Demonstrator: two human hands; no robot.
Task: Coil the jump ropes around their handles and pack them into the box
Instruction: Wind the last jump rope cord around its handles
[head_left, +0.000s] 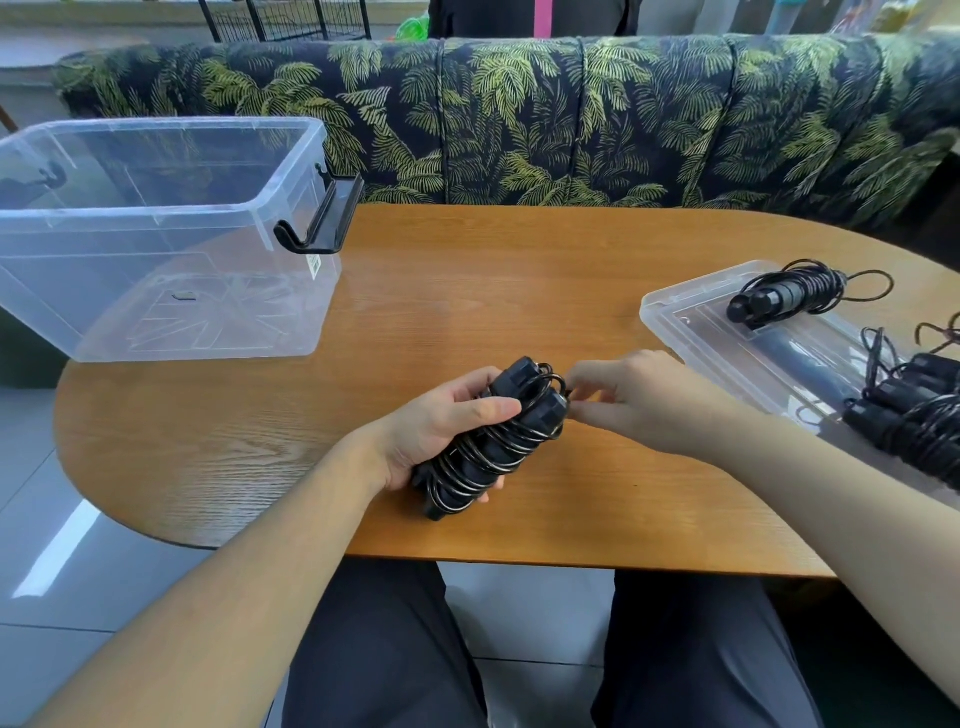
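Two black handles side by side, thin glossy cord wound round them in tight loops: jump rope held just above oval wood-grain tabletop. Left hand grips bundle, fingers curled round it, thumb across top. Right hand at handle caps, fingertips pinching cord end. Clear plastic box at left, black latch on its side, nothing inside. Clear lid at right carries more coiled ropes, loose loops trailing. Palm-print sofa behind.

Coiled black jump rope over table centre; clear box far left.
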